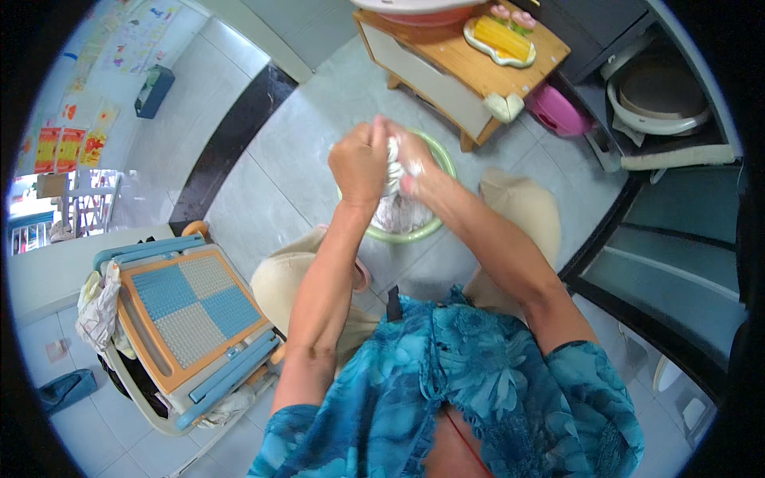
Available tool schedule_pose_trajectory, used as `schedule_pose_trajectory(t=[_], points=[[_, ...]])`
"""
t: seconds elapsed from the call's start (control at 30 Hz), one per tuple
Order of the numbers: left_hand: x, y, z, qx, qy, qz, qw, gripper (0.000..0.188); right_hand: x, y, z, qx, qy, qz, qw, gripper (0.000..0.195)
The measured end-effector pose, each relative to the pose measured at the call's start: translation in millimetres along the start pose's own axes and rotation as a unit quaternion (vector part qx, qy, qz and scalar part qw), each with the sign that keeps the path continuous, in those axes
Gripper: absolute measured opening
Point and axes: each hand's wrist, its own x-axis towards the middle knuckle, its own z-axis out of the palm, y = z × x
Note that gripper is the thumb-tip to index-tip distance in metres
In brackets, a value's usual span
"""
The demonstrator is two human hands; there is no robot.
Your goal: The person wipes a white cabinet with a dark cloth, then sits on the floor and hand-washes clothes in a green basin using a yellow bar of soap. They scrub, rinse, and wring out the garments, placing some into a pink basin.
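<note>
Both hands are together over a round green basin [451, 164] on the tiled floor, between my knees. A twisted white cloth [392, 172] runs between them. My left hand [357, 162] is closed in a fist around one side of it. My right hand [416, 158] grips the other side, its fingers blurred and wet with what looks like suds. Below them in the basin lies a whitish, wet-looking mass [399, 214]. Whether it is cloth or foamy water I cannot tell. My hands and forearms cover much of the basin's far and left rim.
Ahead stands a low wooden cabinet [418, 57] bearing a pink-and-white basin [424, 11] and a yellow item [503, 40] on a white-rimmed tray. A magenta basin [559, 112] sits beside it. At left is a folded blue-and-orange play table [197, 305]; at right, a dark-framed glass door [663, 251].
</note>
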Motion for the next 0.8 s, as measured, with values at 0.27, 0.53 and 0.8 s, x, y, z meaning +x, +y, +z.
schedule_pose_trajectory(t=[0.27,0.53,0.8], points=[[39,-20,-2,0.039,0.07,-0.08,0.994,0.037,-38,-2,26,0.045,-0.071,0.023,0.996,0.026],[-16,35,10,-0.07,0.105,0.058,0.99,0.039,21,3,-34,0.113,-0.274,0.08,0.952,0.029],[22,-39,-8,-0.392,0.002,-0.34,0.855,0.036,-42,-28,20,0.089,-0.155,0.089,0.98,0.04]])
